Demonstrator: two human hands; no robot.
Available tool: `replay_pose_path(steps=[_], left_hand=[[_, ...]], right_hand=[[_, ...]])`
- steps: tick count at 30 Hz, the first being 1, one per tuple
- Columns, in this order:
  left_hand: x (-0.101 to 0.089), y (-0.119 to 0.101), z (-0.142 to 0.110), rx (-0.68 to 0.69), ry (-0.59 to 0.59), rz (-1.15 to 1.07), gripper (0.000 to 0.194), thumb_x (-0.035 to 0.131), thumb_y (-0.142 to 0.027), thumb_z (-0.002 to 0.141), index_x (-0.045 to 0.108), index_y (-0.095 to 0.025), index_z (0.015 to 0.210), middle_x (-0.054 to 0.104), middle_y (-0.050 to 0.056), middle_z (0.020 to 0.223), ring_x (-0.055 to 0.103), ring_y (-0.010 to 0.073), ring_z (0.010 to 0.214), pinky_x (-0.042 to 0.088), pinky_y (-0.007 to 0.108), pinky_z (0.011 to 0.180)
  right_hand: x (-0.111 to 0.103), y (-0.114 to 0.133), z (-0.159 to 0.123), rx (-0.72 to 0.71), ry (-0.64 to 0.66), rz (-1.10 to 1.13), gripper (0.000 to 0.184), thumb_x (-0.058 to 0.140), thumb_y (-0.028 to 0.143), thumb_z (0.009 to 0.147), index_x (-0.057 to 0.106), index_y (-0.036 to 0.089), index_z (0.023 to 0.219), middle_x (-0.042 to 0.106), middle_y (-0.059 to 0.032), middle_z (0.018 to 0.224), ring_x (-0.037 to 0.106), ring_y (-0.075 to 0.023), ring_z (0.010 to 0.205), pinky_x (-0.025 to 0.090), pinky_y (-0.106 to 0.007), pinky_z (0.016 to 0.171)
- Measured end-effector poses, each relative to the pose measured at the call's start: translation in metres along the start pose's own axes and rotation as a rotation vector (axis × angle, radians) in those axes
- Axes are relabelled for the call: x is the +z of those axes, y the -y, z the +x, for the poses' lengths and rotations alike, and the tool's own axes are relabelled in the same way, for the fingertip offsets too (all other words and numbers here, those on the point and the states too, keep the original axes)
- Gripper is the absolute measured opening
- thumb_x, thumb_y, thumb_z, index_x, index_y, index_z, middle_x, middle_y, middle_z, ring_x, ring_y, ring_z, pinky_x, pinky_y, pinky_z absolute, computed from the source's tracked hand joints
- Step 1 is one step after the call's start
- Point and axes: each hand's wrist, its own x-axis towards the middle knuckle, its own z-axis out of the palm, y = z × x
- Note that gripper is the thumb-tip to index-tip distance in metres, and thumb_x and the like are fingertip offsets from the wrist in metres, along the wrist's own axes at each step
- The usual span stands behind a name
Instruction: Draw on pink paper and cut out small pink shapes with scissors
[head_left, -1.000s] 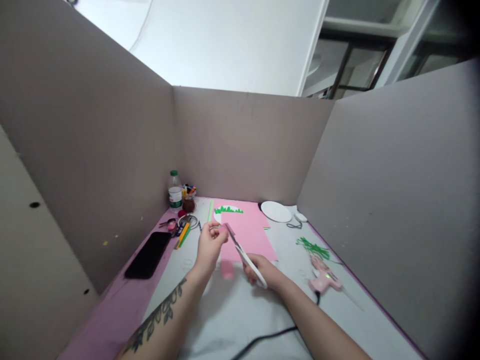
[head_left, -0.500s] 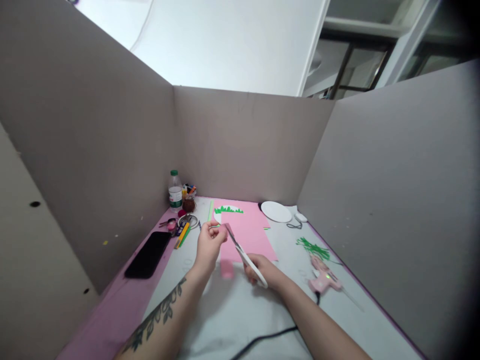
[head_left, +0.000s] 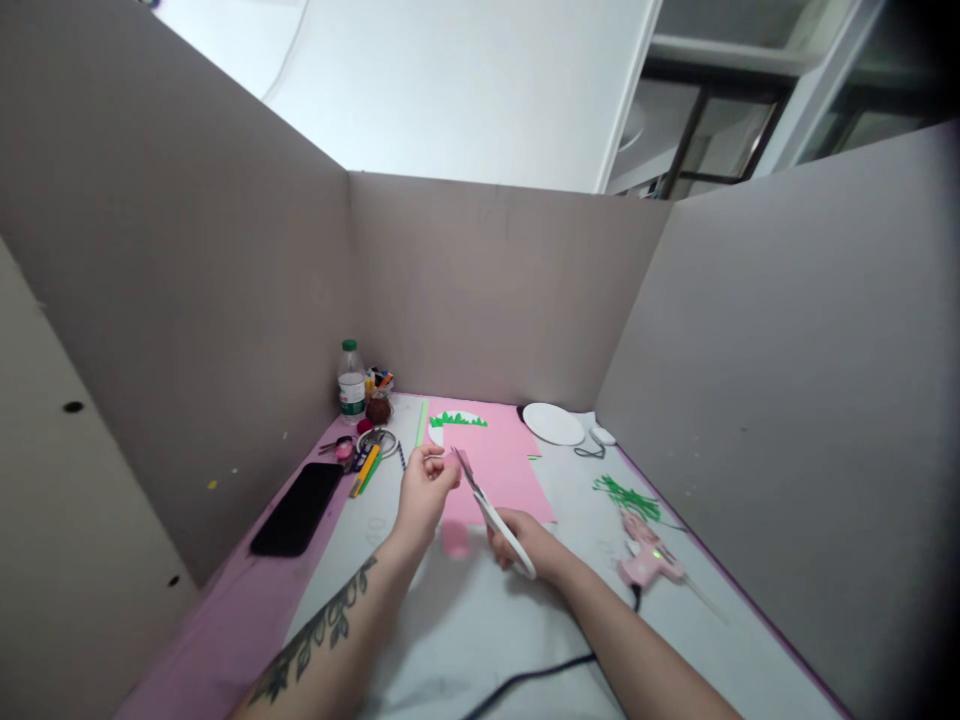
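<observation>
My left hand (head_left: 422, 492) pinches a small piece of pink paper (head_left: 453, 461) between thumb and fingers. In my right hand (head_left: 529, 540) is a pair of white-handled scissors (head_left: 498, 524), its metal blades slanting up to the pink piece. The blades look slightly parted beside the fingertips of my left hand. Below the hands shows a blurred pink patch (head_left: 455, 540); whether it hangs or lies on the table I cannot tell. Larger pink sheets (head_left: 502, 480) lie flat behind the hands, near a white disc with green paper grass (head_left: 459, 420).
On the right lie a pink glue gun (head_left: 649, 562) with its black cord (head_left: 525, 675), green strips (head_left: 626, 497) and a white disc (head_left: 553, 424). At left are a black phone (head_left: 298, 510), a yellow cutter (head_left: 365, 470) and a bottle (head_left: 351, 385). Grey panels (head_left: 495, 290) enclose the table.
My left hand has shifted slightly right and down with the pink piece. The scissors and right hand stay nearly in place.
</observation>
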Motion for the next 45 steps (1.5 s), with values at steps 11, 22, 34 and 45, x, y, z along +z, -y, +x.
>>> replay_pose_path(steps=[11, 22, 34, 45], left_hand=[[0.0007, -0.0015, -0.0009, -0.008, -0.003, -0.019, 0.038, 0.071, -0.031, 0.065, 0.046, -0.019, 0.091, 0.055, -0.006, 0.06, 0.054, 0.0098, 0.055, 0.043, 0.024, 0.061], [0.0007, -0.0022, -0.0015, 0.009, -0.003, -0.014, 0.036, 0.07, -0.03, 0.066, 0.046, -0.019, 0.09, 0.055, -0.006, 0.058, 0.053, 0.0095, 0.055, 0.042, 0.023, 0.061], [-0.001, 0.0009, -0.0007, 0.015, 0.054, 0.024, 0.032, 0.066, -0.024, 0.069, 0.045, -0.018, 0.093, 0.052, -0.007, 0.058, 0.051, 0.0085, 0.056, 0.041, 0.022, 0.06], [-0.0009, -0.0008, -0.0002, 0.008, 0.027, 0.023, 0.032, 0.065, -0.021, 0.068, 0.044, -0.018, 0.092, 0.054, -0.006, 0.061, 0.051, 0.0092, 0.058, 0.041, 0.022, 0.061]], right_hand=[[-0.001, 0.0001, -0.0001, 0.011, -0.015, -0.019, 0.012, 0.047, 0.017, 0.055, 0.046, 0.018, 0.066, 0.052, 0.0045, 0.055, 0.048, -0.0096, 0.046, 0.04, -0.02, 0.044], [-0.0023, 0.0028, -0.0018, 0.015, -0.009, -0.018, 0.01, 0.048, 0.018, 0.055, 0.046, 0.018, 0.065, 0.051, 0.0047, 0.052, 0.047, -0.0092, 0.044, 0.039, -0.02, 0.043], [-0.0031, 0.0005, -0.0011, 0.007, -0.022, -0.027, 0.01, 0.048, 0.018, 0.056, 0.048, 0.017, 0.066, 0.051, 0.0042, 0.053, 0.048, -0.0092, 0.044, 0.039, -0.02, 0.043], [-0.0058, 0.0051, -0.0033, 0.021, -0.017, -0.009, 0.007, 0.047, 0.016, 0.054, 0.046, 0.017, 0.061, 0.048, 0.0056, 0.047, 0.043, -0.0082, 0.041, 0.035, -0.019, 0.04]])
